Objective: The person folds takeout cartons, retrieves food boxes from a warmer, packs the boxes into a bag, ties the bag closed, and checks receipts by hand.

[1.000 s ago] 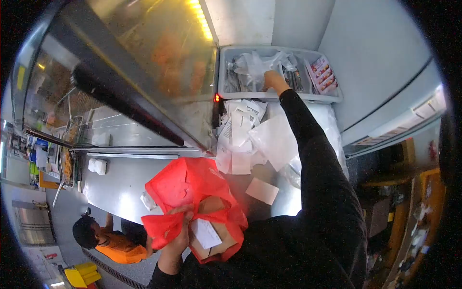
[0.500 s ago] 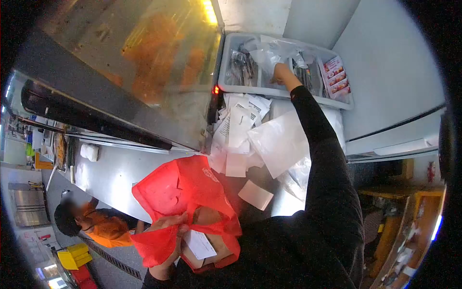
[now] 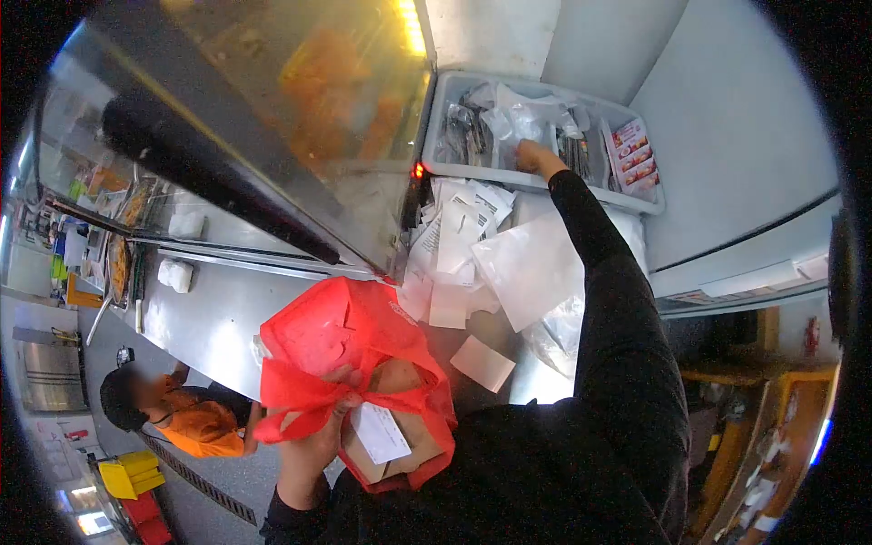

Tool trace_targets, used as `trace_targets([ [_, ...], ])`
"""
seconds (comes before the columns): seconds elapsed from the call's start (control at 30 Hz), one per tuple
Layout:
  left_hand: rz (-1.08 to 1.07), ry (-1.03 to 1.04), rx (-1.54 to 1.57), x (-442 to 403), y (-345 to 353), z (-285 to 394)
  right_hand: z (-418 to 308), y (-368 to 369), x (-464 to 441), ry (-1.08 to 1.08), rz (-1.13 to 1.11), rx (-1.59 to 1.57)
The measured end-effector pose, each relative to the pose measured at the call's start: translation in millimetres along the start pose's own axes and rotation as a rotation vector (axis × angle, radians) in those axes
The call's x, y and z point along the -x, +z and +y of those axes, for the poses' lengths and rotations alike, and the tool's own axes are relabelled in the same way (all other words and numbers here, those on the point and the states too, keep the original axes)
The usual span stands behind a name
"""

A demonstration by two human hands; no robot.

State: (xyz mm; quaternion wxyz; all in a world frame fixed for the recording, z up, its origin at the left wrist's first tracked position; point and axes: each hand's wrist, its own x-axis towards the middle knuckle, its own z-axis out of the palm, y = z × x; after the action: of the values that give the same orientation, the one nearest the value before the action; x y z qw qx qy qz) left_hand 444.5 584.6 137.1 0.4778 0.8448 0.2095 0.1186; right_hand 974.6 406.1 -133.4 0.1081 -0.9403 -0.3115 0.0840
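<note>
My left hand is closed on the gathered handles of a red bag. Inside the bag sit a brown cardboard box and a white paper slip. My right hand reaches into a pale divided bin in its middle section, next to crumpled clear plastic. Its fingers are curled down and their tips are hidden, so what they grip does not show. Dark packets in clear wrap lie left of it, more dark packets right, and red-and-white printed packets at the bin's far right.
Paper slips and a white sheet lie on the counter between bag and bin. A glass-fronted warming cabinet with yellow light stands to the left. A person in an orange shirt is beyond the metal counter.
My right hand has dropped lower into the bin, away from the plastic it was against. The red bag's handles are drawn together more tightly in my left hand. The view has shifted slightly.
</note>
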Motion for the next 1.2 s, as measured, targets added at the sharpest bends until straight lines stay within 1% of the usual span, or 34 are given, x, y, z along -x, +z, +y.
trace_targets([
  [0.03,0.015,0.056,0.062,-1,0,-6,3,3,-2,-0.019,-0.026,0.062],
  [0.07,0.033,0.031,0.141,-3,1,-8,3,1,-3,-0.039,-0.054,0.121],
  [0.1,0.051,0.002,0.220,-4,2,-8,5,-3,-3,-0.145,-0.058,0.187],
  [0.13,0.068,-0.031,0.301,-5,3,-7,4,-5,-8,-0.093,-0.116,0.174],
  [0.17,0.014,-0.058,0.290,-8,-1,-5,-4,-21,-2,-0.035,-0.178,0.160],
  [0.2,-0.014,-0.024,0.265,-8,-4,-6,-11,-39,6,0.029,-0.240,0.146],
  [0.27,-0.078,0.047,0.213,-10,-8,-10,-29,-83,36,-0.007,-0.192,0.049],
  [0.3,-0.068,0.088,0.231,-11,-8,-4,-40,-103,54,-0.025,-0.167,0.000],
  [0.37,-0.136,0.215,0.145,-16,-11,-9,-50,-127,88,-0.220,0.124,-0.257],
  [0.43,-0.187,0.339,0.056,-22,-12,-19,-111,-161,145,-0.066,0.237,-0.794],
  [0.5,-0.174,0.415,0.130,-26,-7,-31,-185,-180,205,-0.191,0.317,-1.040],
  [0.53,-0.121,0.507,0.057,-29,-6,-34,-212,-178,230,-0.270,0.305,-1.084],
  [0.57,-0.103,0.672,-0.071,-34,-9,-32,-239,-172,253,-0.353,0.288,-1.136],
  [0.6,-0.115,0.613,0.028,-29,-9,-28,-267,-169,276,-0.380,0.239,-1.188],
  [0.63,-0.067,0.695,-0.054,-29,-10,-23,-293,-165,296,-0.403,0.196,-1.234],
  [0.67,-0.044,0.736,-0.078,-30,-12,-19,-311,-160,309,-0.366,0.180,-1.276],
  [0.7,-0.027,0.788,-0.097,-30,-14,-17,-328,-157,320,-0.335,0.119,-1.367],
  [0.8,-0.081,0.677,-0.109,-25,-14,-19,-346,-147,331,-0.443,0.245,-1.269],
  [0.83,-0.060,0.675,-0.118,-24,-15,-21,-347,-151,335,-0.505,0.281,-1.109],
  [0.93,-0.134,0.626,-0.147,-27,-20,-24,-337,-145,332,-0.426,0.202,-1.133],
  [0.97,-0.112,0.636,-0.183,-26,-22,-23,-339,-149,333,-0.345,0.143,-1.220],
  [1.03,-0.068,0.657,-0.252,-26,-22,-22,-336,-170,335,-0.312,0.081,-0.994],
  [1.07,-0.097,0.647,-0.262,-26,-23,-21,-335,-181,336,-0.292,0.052,-0.881],
  [1.1,-0.127,0.637,-0.272,-26,-24,-20,-336,-190,337,-0.298,0.076,-0.684],
  [1.13,-0.157,0.628,-0.283,-26,-25,-19,-340,-191,337,-0.295,0.084,-0.723],
  [1.2,-0.144,0.676,-0.096,-27,-22,-26,-347,-193,336,-0.291,0.097,-0.801],
])
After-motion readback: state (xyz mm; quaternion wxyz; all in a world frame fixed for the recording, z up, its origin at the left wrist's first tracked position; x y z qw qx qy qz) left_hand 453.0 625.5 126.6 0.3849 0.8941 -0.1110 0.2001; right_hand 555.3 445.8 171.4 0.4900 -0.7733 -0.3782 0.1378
